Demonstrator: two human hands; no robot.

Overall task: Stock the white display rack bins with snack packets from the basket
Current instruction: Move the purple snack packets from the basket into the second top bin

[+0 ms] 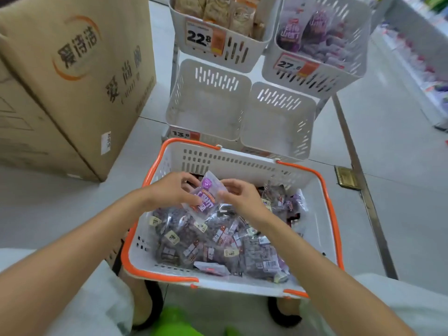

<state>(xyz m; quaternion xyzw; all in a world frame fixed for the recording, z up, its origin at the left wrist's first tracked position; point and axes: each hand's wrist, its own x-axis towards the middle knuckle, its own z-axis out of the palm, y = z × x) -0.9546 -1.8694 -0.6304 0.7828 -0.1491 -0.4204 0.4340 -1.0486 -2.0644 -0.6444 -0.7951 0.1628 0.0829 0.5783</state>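
Observation:
A white basket with an orange rim [242,163] stands on the floor in front of me, holding several dark and purple snack packets [218,241]. Over its far half, my left hand [173,190] and my right hand [240,194] both pinch one purple packet [206,197], the left at its left edge, the right at its right edge. Behind the basket stands the white display rack. Its two lower bins, left [208,103] and right [278,117], hold nothing. The upper left bin [218,44] holds beige packs, the upper right bin [315,71] purple packs.
A large cardboard box [72,81] stands on the floor to the left, close to the rack. Price tags hang on the bins. A metal floor strip [358,170] runs along the right, with store shelves [421,44] beyond it. My knees flank the basket's near edge.

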